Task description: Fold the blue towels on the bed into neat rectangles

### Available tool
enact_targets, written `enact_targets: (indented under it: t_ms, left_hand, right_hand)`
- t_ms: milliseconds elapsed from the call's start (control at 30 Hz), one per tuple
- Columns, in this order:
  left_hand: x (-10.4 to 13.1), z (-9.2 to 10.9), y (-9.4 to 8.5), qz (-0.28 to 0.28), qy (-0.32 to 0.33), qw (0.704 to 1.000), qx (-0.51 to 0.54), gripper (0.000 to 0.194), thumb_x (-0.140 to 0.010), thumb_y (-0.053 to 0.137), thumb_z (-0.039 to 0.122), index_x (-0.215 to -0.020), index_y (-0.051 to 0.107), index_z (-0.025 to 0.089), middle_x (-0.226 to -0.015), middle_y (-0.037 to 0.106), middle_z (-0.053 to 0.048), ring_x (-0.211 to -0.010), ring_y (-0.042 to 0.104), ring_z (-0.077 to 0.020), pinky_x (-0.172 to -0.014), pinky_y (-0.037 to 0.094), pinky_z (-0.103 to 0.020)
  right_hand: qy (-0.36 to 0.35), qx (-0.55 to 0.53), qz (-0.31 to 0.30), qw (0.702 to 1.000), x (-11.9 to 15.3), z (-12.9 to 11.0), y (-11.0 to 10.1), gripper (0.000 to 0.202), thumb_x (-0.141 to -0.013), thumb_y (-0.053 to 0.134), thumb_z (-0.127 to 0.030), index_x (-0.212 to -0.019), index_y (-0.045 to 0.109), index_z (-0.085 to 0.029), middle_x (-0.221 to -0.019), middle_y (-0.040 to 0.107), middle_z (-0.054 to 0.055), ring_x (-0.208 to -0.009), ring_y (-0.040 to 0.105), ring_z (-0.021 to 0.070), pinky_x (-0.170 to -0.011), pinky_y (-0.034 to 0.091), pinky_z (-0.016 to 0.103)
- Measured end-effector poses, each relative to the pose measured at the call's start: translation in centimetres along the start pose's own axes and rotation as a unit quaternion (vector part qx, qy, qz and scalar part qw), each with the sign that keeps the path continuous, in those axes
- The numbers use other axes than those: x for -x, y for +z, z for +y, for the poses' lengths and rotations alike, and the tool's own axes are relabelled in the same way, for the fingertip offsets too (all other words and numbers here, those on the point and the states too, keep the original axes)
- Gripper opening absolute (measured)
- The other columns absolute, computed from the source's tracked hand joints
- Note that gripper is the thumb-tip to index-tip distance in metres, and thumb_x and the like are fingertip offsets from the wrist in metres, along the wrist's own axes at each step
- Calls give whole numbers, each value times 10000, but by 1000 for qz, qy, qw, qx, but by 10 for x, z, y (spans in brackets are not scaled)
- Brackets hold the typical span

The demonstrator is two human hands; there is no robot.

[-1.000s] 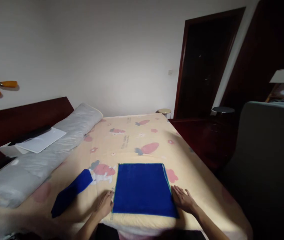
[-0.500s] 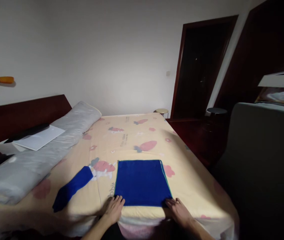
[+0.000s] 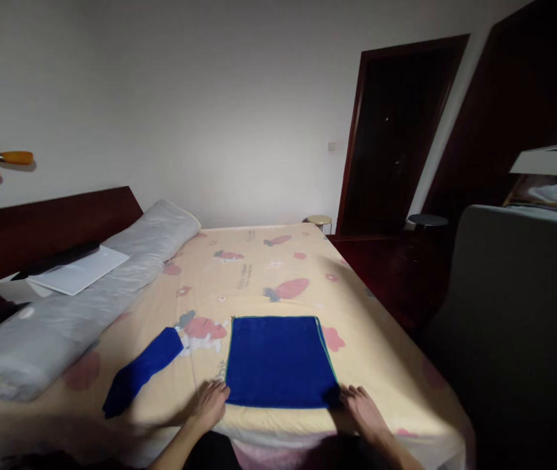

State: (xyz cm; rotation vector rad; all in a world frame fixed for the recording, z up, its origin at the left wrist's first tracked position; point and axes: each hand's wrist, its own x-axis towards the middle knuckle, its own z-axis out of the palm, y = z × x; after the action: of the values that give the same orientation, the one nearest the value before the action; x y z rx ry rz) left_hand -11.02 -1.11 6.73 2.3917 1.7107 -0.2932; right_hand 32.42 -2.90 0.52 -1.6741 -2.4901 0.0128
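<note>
The square blue cloth (image 3: 281,362) lies flat between two hands: the left hand (image 3: 212,403) at its near left corner, the right hand (image 3: 362,408) at its near right corner, fingers bent on both; whether they pinch the fabric, I cannot tell. Along its near edge runs only a narrow strip of patterned sheet (image 3: 376,365); wider stretches spread beyond its far edge and to its right. One narrow blue cloth (image 3: 147,367) lies apart on its left; two stools (image 3: 428,220) stand well beyond it
</note>
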Motion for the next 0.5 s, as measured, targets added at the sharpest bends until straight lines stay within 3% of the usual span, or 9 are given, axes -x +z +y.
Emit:
enact_targets:
  t_ms: [200,500]
  left_hand:
    - [1,-1,-3,0,-8,1000,-1,342,-750,409,39,-948,615,225,-1117,644,-61,-1159,524,-211,-1013,324,-358]
    - [-2,-3,-1,-4,-30,1000,6,304,-692,476,60,-901,621,227,-1054,669,-56,-1070,578,-218,-948,365,-327]
  right_hand:
    - [16,-2,0,1000,1,4,-7,307,-818,425,-25,-824,688,-182,-881,706,76,-845,613,228,-789,346,333]
    - [26,18,-6,999,-2,6,-11,297,-765,415,-19,-796,661,-182,-918,683,83,-895,589,230,-771,340,329]
